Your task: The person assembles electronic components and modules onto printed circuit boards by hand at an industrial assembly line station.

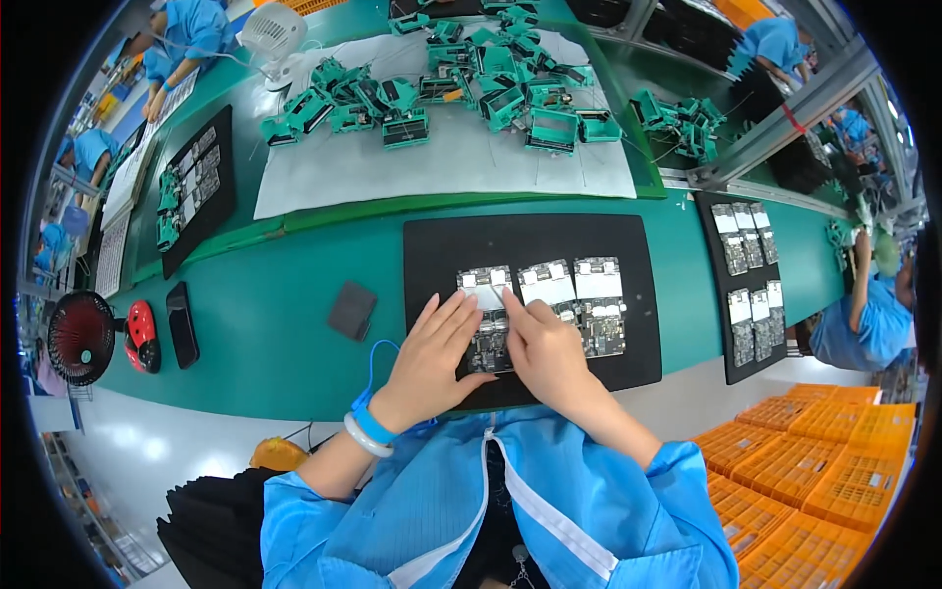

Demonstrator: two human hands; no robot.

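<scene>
On the black mat, at the near side of the green table, lies the left circuit board, partly covered by both hands. Left hand: thumb spread wide of the fingers, against the board. Right hand: index extended to the board, other fingers curled; cannot tell whether they grip anything. It also hides part of the middle board; the third board lies rightmost. Orange crates stand on the pale floor at right. Left of mat: dark square block, phone, fan. Beyond: white sheet bearing heaped green frames; metal post at right; co-workers in blue farther off.
</scene>
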